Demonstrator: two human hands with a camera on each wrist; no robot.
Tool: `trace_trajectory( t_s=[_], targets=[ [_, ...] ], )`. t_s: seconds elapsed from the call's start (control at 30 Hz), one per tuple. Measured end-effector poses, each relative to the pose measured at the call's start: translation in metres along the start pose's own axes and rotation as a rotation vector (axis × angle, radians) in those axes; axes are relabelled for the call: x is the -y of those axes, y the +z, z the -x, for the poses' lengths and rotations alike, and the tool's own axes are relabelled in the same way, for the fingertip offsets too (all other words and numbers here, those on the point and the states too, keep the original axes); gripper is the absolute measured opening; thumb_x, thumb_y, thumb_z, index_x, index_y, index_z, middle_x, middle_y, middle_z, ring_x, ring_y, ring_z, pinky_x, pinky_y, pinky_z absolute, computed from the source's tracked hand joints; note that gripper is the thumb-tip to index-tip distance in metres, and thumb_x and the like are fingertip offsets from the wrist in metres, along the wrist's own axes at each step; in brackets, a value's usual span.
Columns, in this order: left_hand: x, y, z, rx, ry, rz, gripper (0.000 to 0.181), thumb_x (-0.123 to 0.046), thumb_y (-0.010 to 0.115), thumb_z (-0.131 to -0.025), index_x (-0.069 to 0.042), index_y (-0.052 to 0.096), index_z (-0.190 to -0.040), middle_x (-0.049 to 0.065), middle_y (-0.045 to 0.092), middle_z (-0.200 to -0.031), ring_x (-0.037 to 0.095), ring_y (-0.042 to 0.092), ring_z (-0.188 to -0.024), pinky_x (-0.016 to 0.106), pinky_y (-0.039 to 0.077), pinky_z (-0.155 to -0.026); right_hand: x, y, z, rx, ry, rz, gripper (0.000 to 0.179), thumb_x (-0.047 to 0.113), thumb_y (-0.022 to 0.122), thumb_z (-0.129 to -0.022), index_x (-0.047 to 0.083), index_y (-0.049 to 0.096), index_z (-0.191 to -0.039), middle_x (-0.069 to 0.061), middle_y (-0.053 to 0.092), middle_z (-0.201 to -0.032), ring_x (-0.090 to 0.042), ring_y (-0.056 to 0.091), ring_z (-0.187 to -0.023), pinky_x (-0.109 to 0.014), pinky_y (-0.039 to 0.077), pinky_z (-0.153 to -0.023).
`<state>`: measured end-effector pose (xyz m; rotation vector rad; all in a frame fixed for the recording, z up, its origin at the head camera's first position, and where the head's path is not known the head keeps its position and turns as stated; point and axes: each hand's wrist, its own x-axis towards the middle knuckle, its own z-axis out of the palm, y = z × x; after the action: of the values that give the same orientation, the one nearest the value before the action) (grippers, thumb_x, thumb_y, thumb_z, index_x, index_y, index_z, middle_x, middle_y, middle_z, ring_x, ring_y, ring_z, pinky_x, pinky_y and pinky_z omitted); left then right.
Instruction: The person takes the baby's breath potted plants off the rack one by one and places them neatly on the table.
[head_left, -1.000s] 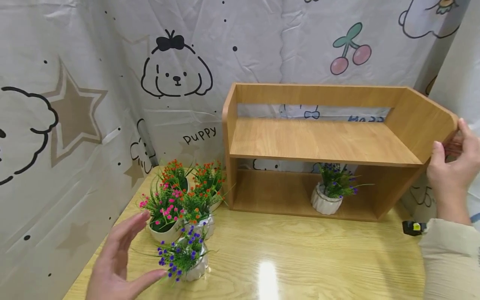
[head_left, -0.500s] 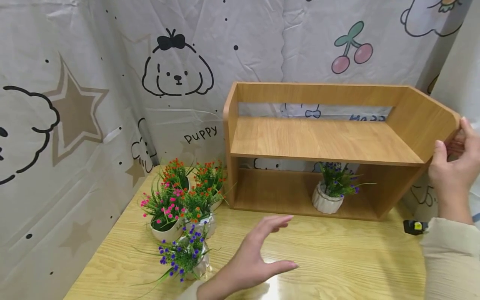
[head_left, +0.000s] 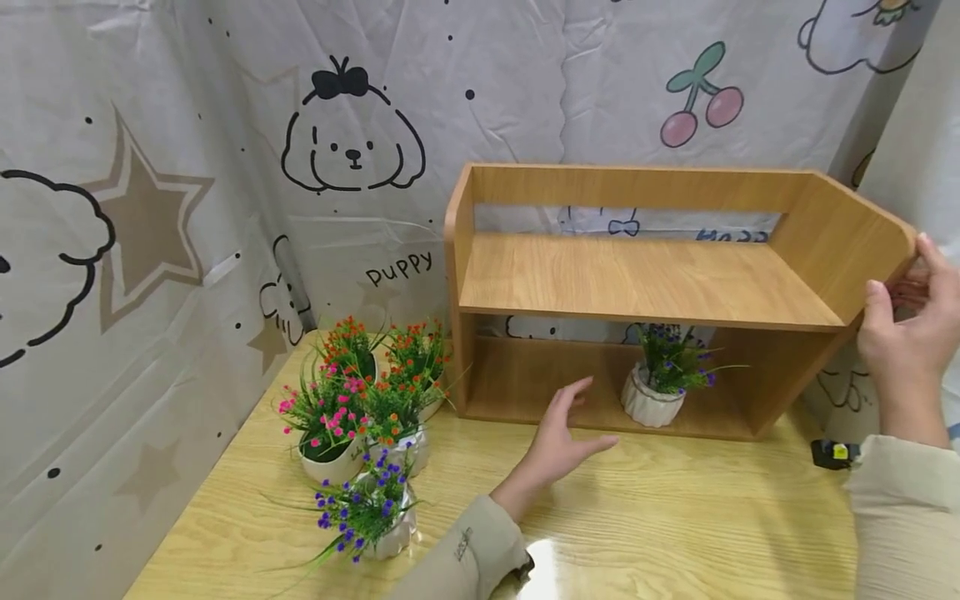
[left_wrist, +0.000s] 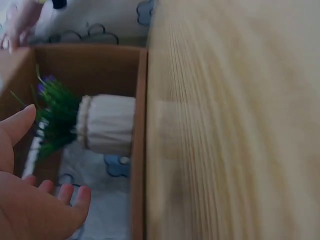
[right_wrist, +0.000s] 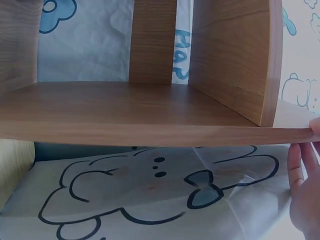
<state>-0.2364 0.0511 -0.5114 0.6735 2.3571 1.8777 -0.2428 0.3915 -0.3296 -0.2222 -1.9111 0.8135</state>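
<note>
My left hand (head_left: 555,443) reaches over the table toward the lower level of the wooden shelf (head_left: 637,275), with thumb and fingers spread and nothing between them. Just right of it, a white ribbed pot of purple flowers (head_left: 652,402) stands upright on that level. In the left wrist view the same potted plant (left_wrist: 108,124) lies beyond the fingers, apart from them. My right hand (head_left: 909,333) grips the front edge of the shelf's right side panel between thumb and fingers. In the right wrist view, part of this hand (right_wrist: 306,192) shows at the panel's edge.
Several potted artificial plants cluster on the table (head_left: 675,517) left of the shelf: pink flowers (head_left: 330,454), orange flowers, and a purple-flowered pot (head_left: 393,537) in front. A small black and yellow object (head_left: 834,454) lies by the shelf's right foot. Patterned cloth (head_left: 360,225) hangs behind.
My left hand has moved right and forward, from beside the cluster of plants to the front of the shelf's lower level. My right hand keeps its grip on the side panel.
</note>
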Motion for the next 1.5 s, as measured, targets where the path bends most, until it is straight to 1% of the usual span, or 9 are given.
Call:
trace_trajectory(
  t_s=[0.1,0.2,0.37,0.5,0.63,0.8,1.1,1.33,1.5],
  targets=[
    [0.009,0.01,-0.018,-0.041,-0.078,0.076,0.085,-0.027,0.085,-0.088,-0.031,0.037,-0.158,-0.003,0.041,-0.16,0.025,0.043,-0.146,0.05,0.042,-0.119,0.006,0.0,0.003,-0.015,-0.033,-0.024,0.053,0.008,0.054,-0.103,0.026,0.049,-0.153,0.037,0.035,-0.108,0.019,0.04,-0.093,-0.006,0.04,-0.09],
    [0.015,0.022,-0.031,-0.094,-0.153,0.096,0.088,-0.025,0.089,-0.084,-0.03,0.039,-0.157,0.0,0.045,-0.158,0.024,0.045,-0.145,0.049,0.043,-0.118,0.009,0.002,0.006,-0.015,-0.057,-0.042,0.053,0.005,0.057,-0.101,0.022,0.052,-0.151,0.035,0.035,-0.107,0.018,0.041,-0.092,-0.005,0.04,-0.085],
    [0.019,0.048,-0.054,-0.138,-0.182,0.125,0.094,-0.016,0.09,-0.081,-0.025,0.039,-0.159,0.012,0.045,-0.159,0.031,0.043,-0.147,0.05,0.038,-0.121,0.012,0.0,0.006,-0.021,-0.072,-0.023,0.053,0.005,0.057,-0.101,0.022,0.052,-0.151,0.036,0.034,-0.107,0.019,0.04,-0.091,-0.005,0.04,-0.084],
    [0.02,0.07,-0.069,-0.143,-0.206,0.145,0.097,-0.015,0.091,-0.079,-0.03,0.038,-0.159,0.008,0.044,-0.161,0.029,0.041,-0.149,0.048,0.036,-0.123,0.012,-0.006,0.002,-0.027,-0.08,0.007,0.053,0.007,0.056,-0.102,0.024,0.052,-0.151,0.037,0.033,-0.107,0.02,0.038,-0.092,-0.004,0.038,-0.085],
    [0.02,0.081,-0.079,-0.147,-0.224,0.154,0.098,-0.014,0.091,-0.079,-0.028,0.036,-0.16,0.006,0.046,-0.161,0.027,0.043,-0.148,0.045,0.035,-0.123,0.01,-0.007,0.0,-0.029,-0.089,0.008,0.053,0.007,0.057,-0.101,0.023,0.052,-0.151,0.037,0.033,-0.107,0.02,0.039,-0.092,-0.003,0.039,-0.085],
    [0.017,0.085,-0.086,-0.115,-0.268,0.138,0.099,-0.018,0.089,-0.082,-0.023,0.032,-0.162,0.006,0.045,-0.161,0.026,0.043,-0.148,0.044,0.034,-0.124,0.012,-0.006,0.0,-0.028,-0.084,-0.014,0.053,0.006,0.058,-0.101,0.023,0.053,-0.151,0.036,0.034,-0.108,0.02,0.04,-0.091,-0.003,0.04,-0.085],
    [0.028,0.09,-0.09,-0.064,-0.298,0.13,0.094,-0.021,0.084,-0.088,-0.018,0.029,-0.164,0.004,0.042,-0.163,0.025,0.04,-0.15,0.042,0.034,-0.125,0.009,-0.006,0.0,-0.03,-0.086,-0.035,0.053,0.004,0.058,-0.099,0.022,0.054,-0.149,0.035,0.037,-0.107,0.019,0.042,-0.09,-0.004,0.042,-0.085],
    [0.026,0.088,-0.09,-0.055,-0.288,0.083,0.092,-0.023,0.089,-0.082,-0.028,0.039,-0.158,-0.002,0.048,-0.157,0.022,0.045,-0.145,0.041,0.036,-0.123,0.008,-0.006,0.0,-0.034,-0.089,-0.045,0.053,0.004,0.058,-0.099,0.022,0.055,-0.149,0.035,0.038,-0.108,0.018,0.043,-0.091,-0.004,0.043,-0.086],
    [0.025,0.083,-0.09,-0.028,-0.242,0.049,0.093,-0.021,0.09,-0.082,-0.022,0.036,-0.159,0.001,0.049,-0.157,0.022,0.046,-0.145,0.04,0.037,-0.123,0.01,-0.006,-0.001,-0.039,-0.08,-0.067,0.053,0.003,0.059,-0.098,0.02,0.056,-0.148,0.033,0.039,-0.107,0.017,0.045,-0.09,-0.005,0.045,-0.086]
  ],
)
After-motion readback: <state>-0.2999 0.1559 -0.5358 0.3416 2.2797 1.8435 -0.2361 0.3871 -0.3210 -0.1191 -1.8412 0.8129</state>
